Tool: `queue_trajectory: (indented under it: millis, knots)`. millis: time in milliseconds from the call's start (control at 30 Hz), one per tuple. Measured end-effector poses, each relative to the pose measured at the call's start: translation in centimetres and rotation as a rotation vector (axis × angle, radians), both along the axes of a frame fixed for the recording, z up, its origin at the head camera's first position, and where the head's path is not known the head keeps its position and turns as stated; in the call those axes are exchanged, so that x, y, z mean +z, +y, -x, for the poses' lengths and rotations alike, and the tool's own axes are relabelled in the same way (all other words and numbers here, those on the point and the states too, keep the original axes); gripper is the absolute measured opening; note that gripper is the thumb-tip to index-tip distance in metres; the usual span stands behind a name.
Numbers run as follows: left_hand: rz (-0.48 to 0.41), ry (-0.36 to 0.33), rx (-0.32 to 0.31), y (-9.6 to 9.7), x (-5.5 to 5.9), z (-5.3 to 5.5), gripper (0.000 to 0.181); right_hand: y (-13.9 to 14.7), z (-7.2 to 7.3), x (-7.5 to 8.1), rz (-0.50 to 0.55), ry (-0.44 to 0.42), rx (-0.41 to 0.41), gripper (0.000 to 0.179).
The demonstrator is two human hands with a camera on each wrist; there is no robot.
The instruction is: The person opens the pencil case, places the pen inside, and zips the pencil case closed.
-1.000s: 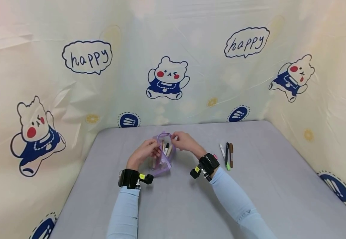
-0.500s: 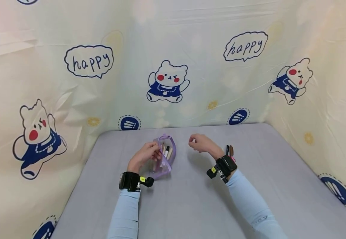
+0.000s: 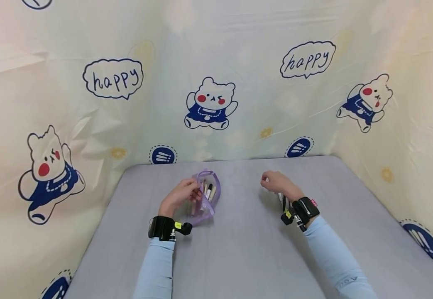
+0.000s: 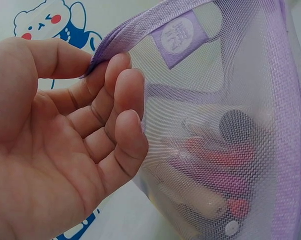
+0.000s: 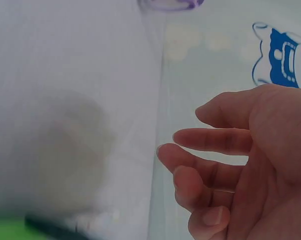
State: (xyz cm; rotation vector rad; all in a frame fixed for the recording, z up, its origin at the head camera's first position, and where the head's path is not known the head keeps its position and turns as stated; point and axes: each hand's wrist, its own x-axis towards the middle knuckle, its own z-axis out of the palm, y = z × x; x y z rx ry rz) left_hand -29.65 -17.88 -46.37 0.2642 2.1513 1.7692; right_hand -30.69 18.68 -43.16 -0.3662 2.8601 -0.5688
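Note:
My left hand (image 3: 180,194) pinches the rim of a purple mesh pencil pouch (image 4: 286,105) between thumb and index finger. The pouch's mouth gapes toward the far side, and several pens and markers (image 3: 209,191) lie inside it. Through the mesh in the left wrist view, red, pink and beige barrels (image 4: 205,195) show. My right hand (image 3: 281,185) hovers to the right of the pouch with loosely bent fingers and nothing in its grasp. Just below it, partly hidden by the wrist, lie loose pens (image 3: 284,202). A blurred green tip (image 5: 8,229) appears low in the right wrist view.
A grey cloth-covered table (image 3: 238,249) carries everything. Behind and beside it hangs a pale curtain (image 3: 253,95) printed with bears and the word "happy". Black camera straps (image 3: 162,227) sit on both wrists, over light blue sleeves.
My right hand has let go of the pouch's rim and moved right, over toward the loose pens. The left hand keeps its pinch on the pouch, which stays in place.

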Motion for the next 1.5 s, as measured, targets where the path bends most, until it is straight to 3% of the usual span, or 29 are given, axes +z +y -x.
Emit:
queue_trajectory:
  millis: [200,500,933,1267,1500]
  knots:
    - [0.003,-0.02,0.003,0.2,-0.1,-0.1,0.023,2.7,-0.4,-0.8,-0.123,0.045,-0.04,0.024]
    - [0.003,-0.017,-0.007,0.3,-0.4,-0.2,0.024,5.0,-0.8,-2.1,-0.15,-0.002,-0.101,0.016]
    - [0.0,-0.017,0.0,0.2,-0.1,0.0,0.023,5.4,-0.5,-3.2,-0.165,-0.024,-0.136,0.005]
    - [0.003,-0.013,0.001,0.0,0.0,0.1,0.024,5.2,0.0,-3.6,-0.15,-0.028,-0.145,0.007]
    - [0.0,-0.015,0.003,0.0,-0.1,0.3,0.025,4.8,0.0,-3.1,-0.149,-0.013,-0.144,0.009]
